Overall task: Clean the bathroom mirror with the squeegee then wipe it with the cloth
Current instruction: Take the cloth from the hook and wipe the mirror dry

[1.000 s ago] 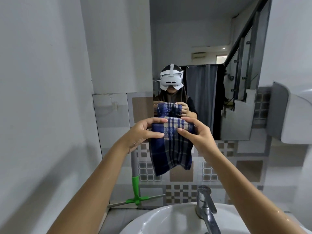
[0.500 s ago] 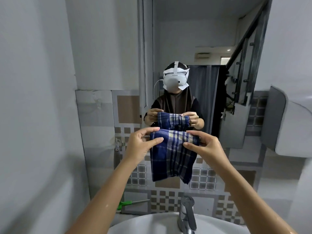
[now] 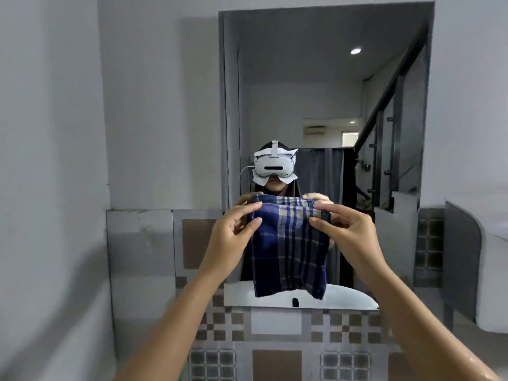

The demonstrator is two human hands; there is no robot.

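Observation:
A blue plaid cloth (image 3: 288, 251) hangs folded in front of the mirror (image 3: 316, 92), held up by its top edge. My left hand (image 3: 232, 237) pinches its upper left corner and my right hand (image 3: 349, 235) pinches its upper right corner. The cloth covers the lower middle of the mirror, which reflects a person wearing a white headset and holding the same cloth. The squeegee is out of view.
A grey wall (image 3: 49, 160) stands close on the left. Patterned tiles (image 3: 275, 339) run below the mirror. A white and grey wall-mounted unit (image 3: 472, 265) juts out at the right. The sink and tap are below the frame.
My view has tilted upward: the whole mirror now shows, and the sink, tap and green squeegee have dropped out of frame. Both hands have lifted the cloth higher in front of the glass.

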